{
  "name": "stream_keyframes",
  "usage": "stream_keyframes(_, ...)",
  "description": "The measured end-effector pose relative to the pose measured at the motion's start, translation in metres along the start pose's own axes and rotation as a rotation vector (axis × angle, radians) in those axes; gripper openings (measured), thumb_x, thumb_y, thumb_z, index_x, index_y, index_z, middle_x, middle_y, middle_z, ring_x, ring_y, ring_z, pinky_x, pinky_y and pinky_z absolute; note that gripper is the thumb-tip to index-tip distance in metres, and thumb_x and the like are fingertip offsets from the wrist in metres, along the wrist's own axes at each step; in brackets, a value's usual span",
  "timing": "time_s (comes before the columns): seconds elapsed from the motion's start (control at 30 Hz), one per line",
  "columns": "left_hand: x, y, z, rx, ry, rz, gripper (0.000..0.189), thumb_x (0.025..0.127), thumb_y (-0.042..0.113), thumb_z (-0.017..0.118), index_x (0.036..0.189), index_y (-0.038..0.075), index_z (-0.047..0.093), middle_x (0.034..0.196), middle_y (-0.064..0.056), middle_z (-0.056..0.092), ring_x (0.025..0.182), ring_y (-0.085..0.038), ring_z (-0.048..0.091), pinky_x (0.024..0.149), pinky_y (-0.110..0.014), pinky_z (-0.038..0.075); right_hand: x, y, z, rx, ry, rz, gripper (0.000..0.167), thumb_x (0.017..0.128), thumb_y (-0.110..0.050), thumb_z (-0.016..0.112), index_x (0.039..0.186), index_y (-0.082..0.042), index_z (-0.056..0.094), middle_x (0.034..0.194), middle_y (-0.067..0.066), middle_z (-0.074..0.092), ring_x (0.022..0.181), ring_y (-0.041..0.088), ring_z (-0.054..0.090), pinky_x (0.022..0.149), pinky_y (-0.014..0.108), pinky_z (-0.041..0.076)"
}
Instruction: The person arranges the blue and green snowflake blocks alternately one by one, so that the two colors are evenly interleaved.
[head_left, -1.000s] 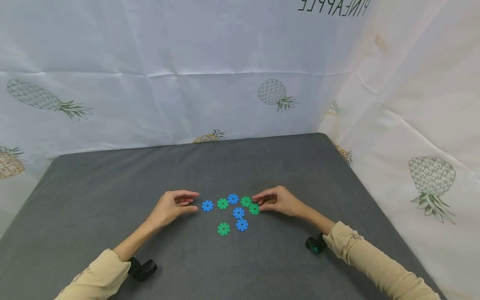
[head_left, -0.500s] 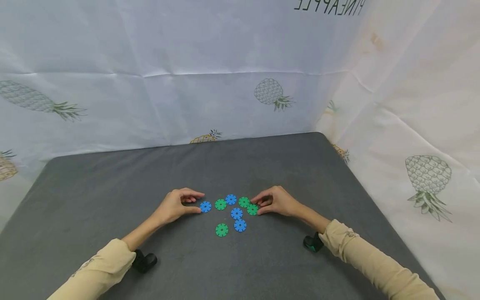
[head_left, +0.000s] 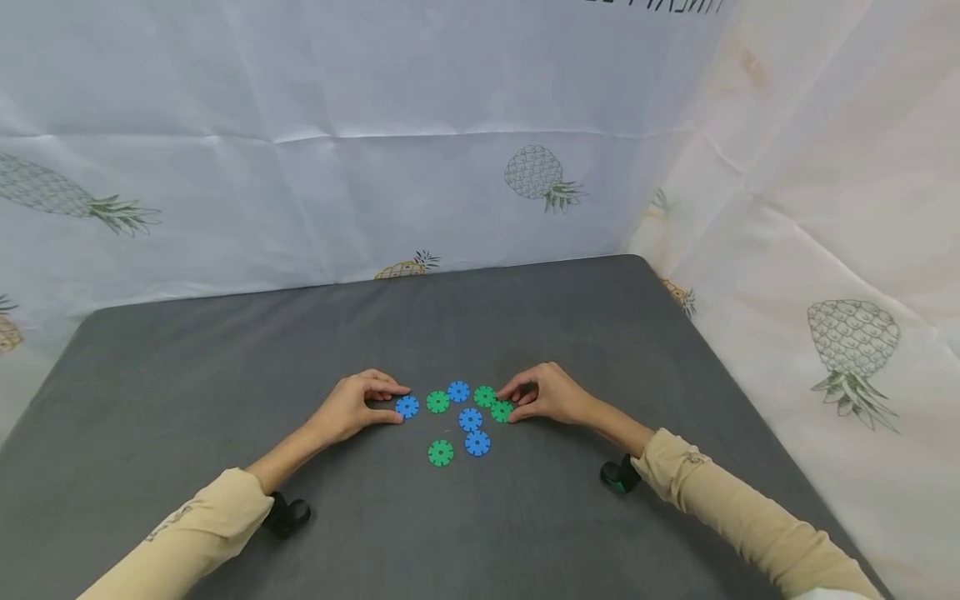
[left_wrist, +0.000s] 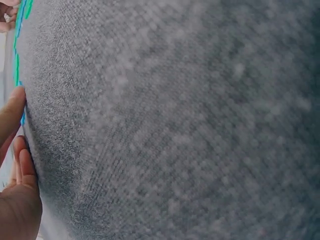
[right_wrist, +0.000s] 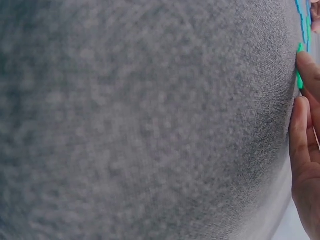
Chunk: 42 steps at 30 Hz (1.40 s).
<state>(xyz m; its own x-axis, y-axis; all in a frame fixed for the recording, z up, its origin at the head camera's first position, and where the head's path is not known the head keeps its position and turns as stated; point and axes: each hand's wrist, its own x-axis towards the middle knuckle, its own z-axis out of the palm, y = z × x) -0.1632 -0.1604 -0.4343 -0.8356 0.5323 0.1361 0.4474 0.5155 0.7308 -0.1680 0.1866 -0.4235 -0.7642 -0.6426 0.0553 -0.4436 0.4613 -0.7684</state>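
Several flat notched plastic discs, blue and green, lie on the grey cloth. My left hand [head_left: 351, 408] has thumb and forefinger at the edge of the leftmost blue disc [head_left: 407, 407], pinching it where it lies. On the other side, my right hand [head_left: 553, 395] pinches the rightmost green disc [head_left: 502, 412] between thumb and forefinger. That disc touches another green disc [head_left: 484, 397] beside the forefinger tip. In the left wrist view the thumb [left_wrist: 16, 107] covers much of the blue disc. The right wrist view shows the green disc [right_wrist: 300, 75] edge-on behind the thumb.
Between the hands lie a green disc [head_left: 438, 402], a blue disc [head_left: 458, 392] and two blue discs, one [head_left: 470, 419] above the other [head_left: 477, 443]. Closer in sits a lone green disc [head_left: 441, 453]. Pineapple-print curtains [head_left: 420, 200] hang behind the grey table [head_left: 360, 333] and along its right.
My left hand has moved right, up to the leftmost blue disc, and its fingers have come to that disc's edge. The right hand stays at the green disc. The head view has shifted slightly.
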Motion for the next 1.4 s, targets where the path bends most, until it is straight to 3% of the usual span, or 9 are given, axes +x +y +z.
stream_keyframes(0.23, 0.000, 0.002, 0.000, 0.035, 0.008, -0.003, 0.034, 0.075, 0.010, 0.081, 0.107, 0.002, 0.074, 0.102, -0.008, 0.062, 0.087, -0.021, 0.060, 0.078, -0.033, 0.052, 0.002, 0.002, 0.002, 0.011, -0.002, -0.003, 0.028, 0.074, -0.008, 0.081, 0.102, -0.005, 0.075, 0.098, 0.005, 0.072, 0.081, 0.010, 0.066, 0.070, 0.022, 0.055)
stream_keyframes(0.5, 0.002, 0.002, 0.000, 0.001, 0.008, 0.028, 0.026, 0.076, 0.011, 0.081, 0.101, 0.005, 0.075, 0.103, -0.007, 0.065, 0.088, -0.020, 0.061, 0.078, -0.032, 0.053, -0.002, 0.003, 0.002, 0.023, 0.012, 0.005, 0.029, 0.073, -0.007, 0.081, 0.102, -0.005, 0.075, 0.097, 0.005, 0.072, 0.081, 0.011, 0.066, 0.069, 0.022, 0.055)
stream_keyframes(0.63, 0.001, 0.000, -0.002, -0.107, -0.003, 0.012, 0.029, 0.078, 0.011, 0.079, 0.105, 0.003, 0.073, 0.104, -0.009, 0.069, 0.089, -0.017, 0.066, 0.078, -0.028, 0.054, -0.002, 0.003, 0.003, 0.017, 0.011, 0.006, 0.029, 0.073, -0.007, 0.081, 0.102, -0.005, 0.075, 0.098, 0.005, 0.072, 0.082, 0.012, 0.066, 0.070, 0.022, 0.055)
stream_keyframes(1.03, -0.001, -0.008, -0.014, -0.519, -0.045, -0.186, 0.035, 0.081, 0.007, 0.076, 0.110, -0.010, 0.067, 0.102, -0.022, 0.070, 0.086, -0.012, 0.070, 0.075, -0.026, 0.055, -0.002, 0.004, 0.003, 0.031, 0.012, 0.018, 0.029, 0.074, -0.007, 0.081, 0.102, -0.005, 0.075, 0.099, 0.005, 0.072, 0.083, 0.012, 0.066, 0.071, 0.022, 0.055)
stream_keyframes(1.17, 0.002, -0.009, -0.017, -0.558, -0.028, -0.198, 0.033, 0.080, 0.003, 0.076, 0.107, -0.013, 0.067, 0.109, -0.024, 0.067, 0.085, -0.011, 0.070, 0.075, -0.027, 0.055, -0.003, 0.005, 0.003, 0.033, 0.014, 0.011, 0.029, 0.074, -0.007, 0.081, 0.102, -0.005, 0.075, 0.099, 0.005, 0.072, 0.083, 0.012, 0.065, 0.071, 0.022, 0.055)
stream_keyframes(1.4, 0.007, -0.015, -0.024, -0.538, 0.026, -0.180, 0.031, 0.079, 0.000, 0.076, 0.105, -0.015, 0.067, 0.107, -0.020, 0.068, 0.084, -0.009, 0.070, 0.074, -0.026, 0.056, -0.002, 0.005, 0.003, 0.043, 0.019, 0.003, 0.029, 0.074, -0.007, 0.081, 0.102, -0.004, 0.075, 0.098, 0.005, 0.072, 0.083, 0.013, 0.066, 0.070, 0.022, 0.055)
